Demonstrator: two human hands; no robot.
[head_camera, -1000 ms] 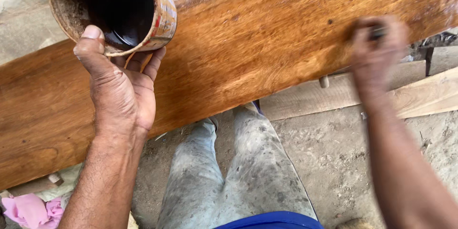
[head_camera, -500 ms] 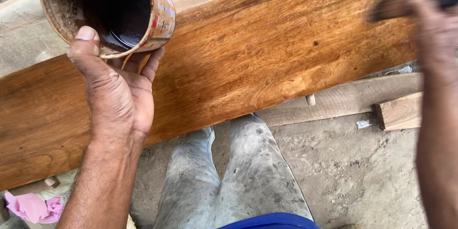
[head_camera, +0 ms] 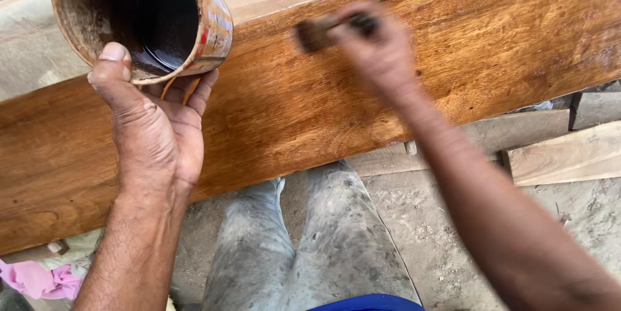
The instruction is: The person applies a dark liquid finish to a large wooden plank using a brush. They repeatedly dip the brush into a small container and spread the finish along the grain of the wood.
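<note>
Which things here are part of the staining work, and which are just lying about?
In use:
left hand holding the stained can of dark liquid
right hand holding the brush
wide brown plank

Lying about:
pale wood offcut
pink cloth

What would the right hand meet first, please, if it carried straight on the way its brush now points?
Probably the can of dark liquid in the left hand: the right hand points its brush leftward over the stained plank. Blur leaves depth unclear.
</note>
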